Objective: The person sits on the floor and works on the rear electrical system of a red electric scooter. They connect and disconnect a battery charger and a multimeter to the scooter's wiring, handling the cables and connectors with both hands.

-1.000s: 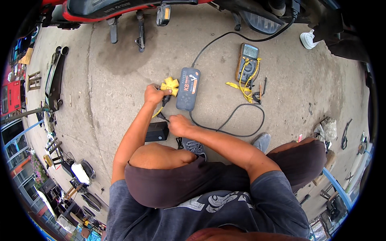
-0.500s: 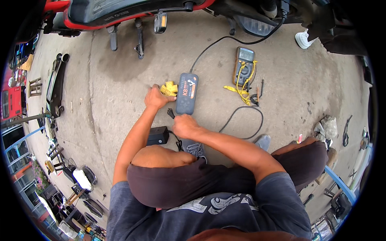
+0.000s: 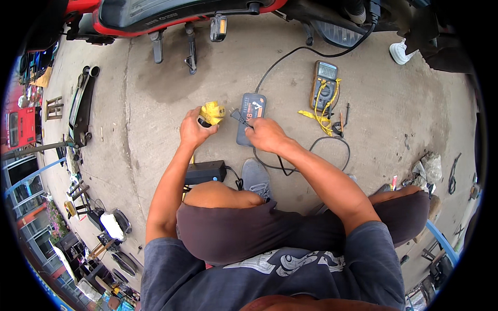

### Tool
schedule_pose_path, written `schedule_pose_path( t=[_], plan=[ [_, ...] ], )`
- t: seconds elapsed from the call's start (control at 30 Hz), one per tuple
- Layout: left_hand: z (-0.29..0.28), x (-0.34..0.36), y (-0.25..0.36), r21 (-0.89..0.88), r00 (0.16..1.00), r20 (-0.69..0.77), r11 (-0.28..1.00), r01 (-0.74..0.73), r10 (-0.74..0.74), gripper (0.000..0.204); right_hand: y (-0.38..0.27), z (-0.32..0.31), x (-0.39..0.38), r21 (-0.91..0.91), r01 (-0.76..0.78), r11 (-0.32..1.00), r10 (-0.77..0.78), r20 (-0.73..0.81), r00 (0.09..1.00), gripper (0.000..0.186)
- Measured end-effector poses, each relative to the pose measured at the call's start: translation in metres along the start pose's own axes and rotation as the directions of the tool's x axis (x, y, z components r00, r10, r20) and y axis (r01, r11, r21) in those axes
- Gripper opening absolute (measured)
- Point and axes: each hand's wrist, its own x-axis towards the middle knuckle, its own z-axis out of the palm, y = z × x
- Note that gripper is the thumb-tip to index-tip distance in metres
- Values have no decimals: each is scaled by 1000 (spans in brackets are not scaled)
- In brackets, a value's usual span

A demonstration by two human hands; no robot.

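My left hand (image 3: 194,129) is closed round a yellow multi-outlet power socket (image 3: 212,112), lifted off the ground. Opposite it, my right hand (image 3: 266,136) grips a black two-pin plug (image 3: 238,116), its prongs pointing at the socket with a small gap between. Behind the plug lies a dark flat box-shaped device (image 3: 252,102) with orange and white markings, partly covered by my right hand. One cable (image 3: 282,58) runs from its far end to the vehicle. The plug's black cord (image 3: 286,170) trails under my right forearm and loops on the concrete.
A multimeter (image 3: 324,88) with yellow-wrapped leads lies to the right. A black adapter box (image 3: 206,172) is beside my shoe (image 3: 256,178). Along the far side stands a red and black vehicle (image 3: 171,15) with its kickstand (image 3: 191,54) down. Stools and parts line the left.
My left hand has raised and turned the yellow socket. My right hand has moved away from me and rightward with the plug, now over the flat device. The view has shifted slightly.
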Motion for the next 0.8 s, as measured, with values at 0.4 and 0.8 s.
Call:
schedule_pose_path(
  t=[0.4,0.8],
  plan=[
    [-10,-39,0,-102,954,-284,986,-131,97,76,6,-3,11,231,144,962,-180,147,973,31],
    [-10,-58,-4,-180,924,-362,964,-198,122,76,2,-8,10,467,-177,866,-69,463,884,33]
  ],
)
